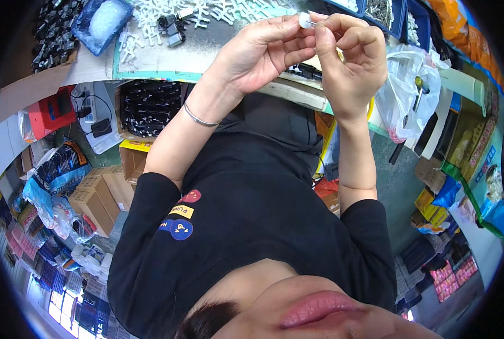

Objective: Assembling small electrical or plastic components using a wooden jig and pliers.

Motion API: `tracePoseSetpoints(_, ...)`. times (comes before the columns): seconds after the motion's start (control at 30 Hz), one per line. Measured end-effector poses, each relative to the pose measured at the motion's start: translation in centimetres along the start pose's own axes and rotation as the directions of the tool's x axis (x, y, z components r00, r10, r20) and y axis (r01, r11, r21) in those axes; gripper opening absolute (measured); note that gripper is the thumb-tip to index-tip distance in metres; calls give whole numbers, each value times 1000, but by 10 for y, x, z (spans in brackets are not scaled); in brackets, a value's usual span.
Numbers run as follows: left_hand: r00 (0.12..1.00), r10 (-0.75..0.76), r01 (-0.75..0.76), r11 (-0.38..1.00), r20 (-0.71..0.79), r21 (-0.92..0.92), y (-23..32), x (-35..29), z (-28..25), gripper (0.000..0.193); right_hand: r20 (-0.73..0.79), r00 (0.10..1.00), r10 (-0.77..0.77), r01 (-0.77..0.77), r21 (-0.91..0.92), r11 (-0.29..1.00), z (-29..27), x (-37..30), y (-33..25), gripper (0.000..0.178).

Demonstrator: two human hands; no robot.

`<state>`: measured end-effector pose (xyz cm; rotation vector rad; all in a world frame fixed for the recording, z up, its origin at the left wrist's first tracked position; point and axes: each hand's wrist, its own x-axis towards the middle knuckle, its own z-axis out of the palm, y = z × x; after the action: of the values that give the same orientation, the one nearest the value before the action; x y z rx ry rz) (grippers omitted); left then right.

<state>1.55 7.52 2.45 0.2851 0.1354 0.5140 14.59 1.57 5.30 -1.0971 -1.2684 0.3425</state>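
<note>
Above the table's near edge, my two hands meet. A small white round plastic piece (305, 21) sits pinched between the thumb and fingers of my left hand (260, 56). Out of its right side runs a thin metal pin (312, 23), gripped at its other end by the thumb and forefinger of my right hand (353, 62). Its far end is hidden by the fingers. On the table, beyond my left hand, lies a heap of white branched plastic parts (206, 11), with several black-and-clear small parts (174, 28) by its near edge.
A blue tray (82, 25) with a clear bag and a pile of black parts (57, 34) are at the far left. Blue bins (396, 22) hold small parts at the far right. A white plastic bag (410, 85) hangs right of my hand; a carton (150, 107) sits below the tabletop.
</note>
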Motion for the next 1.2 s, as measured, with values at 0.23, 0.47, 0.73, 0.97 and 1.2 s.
tracePoseSetpoints(0.23,981,146,-73,891,-130,448,-8,-12,2,23,146,983,-107,160,-429,889,-9,-12,-16,12)
tracePoseSetpoints(0.47,958,-27,235,642,-285,730,-5,-35,9,22,277,916,289,-171,-382,908,-34,-41,-29,15)
tracePoseSetpoints(0.73,963,9,242,415,-270,877,-22,-46,-1,19,445,879,173,121,-558,821,-46,-59,-22,16)
tracePoseSetpoints(0.97,844,322,-172,-593,428,786,-38,-40,-20,19,433,886,165,213,-697,684,-51,-62,19,9)
tracePoseSetpoints(1.2,803,247,-213,-731,542,648,-46,-37,-35,19,557,800,224,338,-727,598,-48,-43,9,9)
